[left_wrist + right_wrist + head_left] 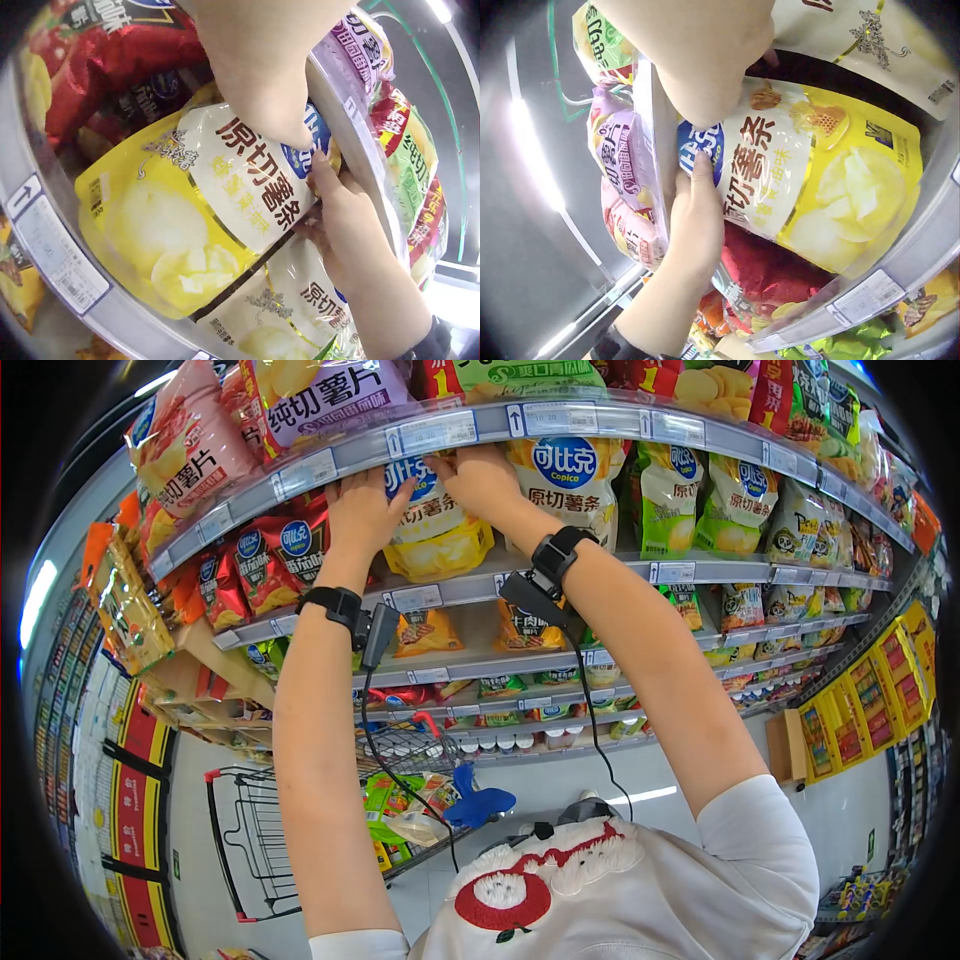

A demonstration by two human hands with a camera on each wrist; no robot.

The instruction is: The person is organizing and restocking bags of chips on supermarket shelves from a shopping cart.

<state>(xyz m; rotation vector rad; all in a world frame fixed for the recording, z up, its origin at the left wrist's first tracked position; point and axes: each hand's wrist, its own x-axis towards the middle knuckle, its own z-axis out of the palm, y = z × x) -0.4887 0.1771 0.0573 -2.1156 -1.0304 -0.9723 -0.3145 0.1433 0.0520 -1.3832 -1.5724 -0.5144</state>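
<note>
On the second shelf stands a yellow-and-white bag of potato chips [437,545], upright, its blue logo partly covered by the thumbs. The left hand [362,515] grips its upper left side, thumb on the front and the other fingers reaching around the edge. At the upper right side the right hand [482,485] holds it the same way, with fingertips behind the edge in the left wrist view. Both hands are just under the upper shelf's lip. Red chip bags [298,547] sit left of the held bag, and a similar cream bag [568,485] stands to its right.
Above the hands runs a shelf edge with price tags [432,433], with more chip bags [325,400] on it. A lower shelf rail [412,598] passes below the held bag. A shopping cart [250,840] with goods stands below. Cables [590,710] hang from the wrists.
</note>
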